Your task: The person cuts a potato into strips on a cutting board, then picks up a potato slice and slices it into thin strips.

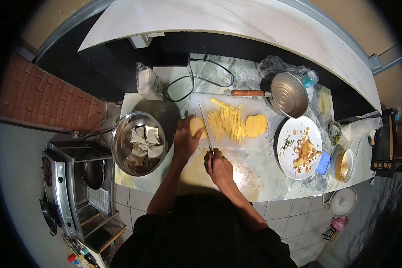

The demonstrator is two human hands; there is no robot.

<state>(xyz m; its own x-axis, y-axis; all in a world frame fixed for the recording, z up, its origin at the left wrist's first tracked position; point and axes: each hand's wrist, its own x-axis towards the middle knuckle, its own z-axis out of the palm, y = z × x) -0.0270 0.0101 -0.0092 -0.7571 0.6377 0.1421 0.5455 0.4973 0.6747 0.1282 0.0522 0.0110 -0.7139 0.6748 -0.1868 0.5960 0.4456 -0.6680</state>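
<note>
On the white cutting board (259, 105), my left hand (186, 136) has its fingers closed round a peeled potato piece (196, 127) near the board's left edge. My right hand (219, 167) grips the handle of a knife (203, 118), whose blade points away from me just right of the potato. Right of the blade lies a pile of yellow potato sticks (230, 123). Overlapping potato slices (256, 125) rest at the board's right side.
A steel bowl (116, 145) with white pieces stands left. A pan (290, 95) with a wooden handle is at the back right. Beside it are a white plate (285, 165) of peelings, a blue lid (323, 163) and a round container (349, 165). A black cable (193, 82) lies behind.
</note>
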